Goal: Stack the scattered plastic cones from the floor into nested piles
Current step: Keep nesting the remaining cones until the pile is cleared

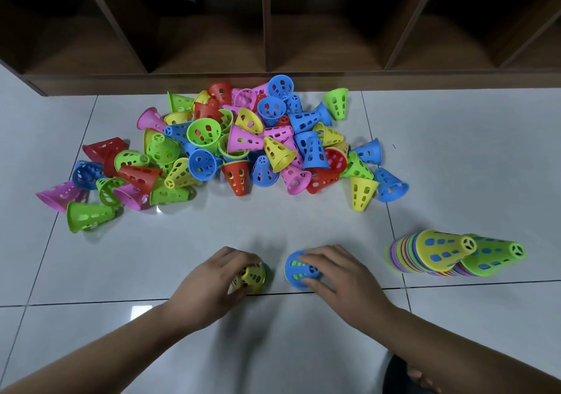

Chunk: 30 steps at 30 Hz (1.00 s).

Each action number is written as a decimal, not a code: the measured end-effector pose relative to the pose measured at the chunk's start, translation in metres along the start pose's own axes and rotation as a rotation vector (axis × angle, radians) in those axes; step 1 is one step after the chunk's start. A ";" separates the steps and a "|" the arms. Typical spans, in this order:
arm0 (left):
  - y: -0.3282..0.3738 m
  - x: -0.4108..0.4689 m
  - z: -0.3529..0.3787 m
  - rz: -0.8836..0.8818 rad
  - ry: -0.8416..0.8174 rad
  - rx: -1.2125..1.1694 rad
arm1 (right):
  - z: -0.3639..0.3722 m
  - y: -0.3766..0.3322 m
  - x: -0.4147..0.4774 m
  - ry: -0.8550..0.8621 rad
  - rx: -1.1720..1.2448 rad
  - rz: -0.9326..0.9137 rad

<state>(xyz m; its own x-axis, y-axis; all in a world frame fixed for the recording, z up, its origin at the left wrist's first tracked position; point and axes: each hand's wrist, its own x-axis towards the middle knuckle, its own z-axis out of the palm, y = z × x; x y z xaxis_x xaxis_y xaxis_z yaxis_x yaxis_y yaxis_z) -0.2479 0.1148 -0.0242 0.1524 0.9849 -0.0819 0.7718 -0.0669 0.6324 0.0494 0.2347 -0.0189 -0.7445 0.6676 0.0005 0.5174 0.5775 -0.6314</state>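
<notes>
The left grip (pixel 212 281) held a yellow cone (pixel 254 274). The right grip (pixel 337 275) held a blue cone (pixel 295 269) just beside it, nearer the piles (pixel 437 255) on the right.

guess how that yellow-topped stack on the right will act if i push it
The yellow-topped stack probably slides as one, since many rims nest tightly. It looks light: thin plastic full of holes. It may bump the green-topped stack beside it.

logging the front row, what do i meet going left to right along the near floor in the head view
left hand gripping yellow cone → blue cone held by right hand → yellow-topped nested pile → green-topped nested pile
</notes>
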 end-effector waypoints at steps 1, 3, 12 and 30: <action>-0.004 0.001 0.004 -0.003 -0.011 0.012 | 0.001 0.002 0.000 -0.017 -0.013 -0.005; -0.011 0.003 0.009 -0.004 -0.024 0.029 | 0.000 0.004 0.002 -0.050 -0.035 0.004; -0.006 0.050 0.011 0.043 -0.025 0.082 | -0.024 0.024 0.023 -0.120 -0.145 0.054; 0.027 0.145 0.005 -0.017 -0.093 0.143 | -0.093 0.005 0.089 -0.318 -0.516 0.247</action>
<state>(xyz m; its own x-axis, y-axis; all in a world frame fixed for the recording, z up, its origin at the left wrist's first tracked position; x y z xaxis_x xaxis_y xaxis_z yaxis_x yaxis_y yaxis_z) -0.2019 0.2548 -0.0233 0.1906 0.9674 -0.1668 0.8537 -0.0795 0.5146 0.0249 0.3405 0.0497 -0.6254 0.6834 -0.3766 0.7662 0.6293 -0.1305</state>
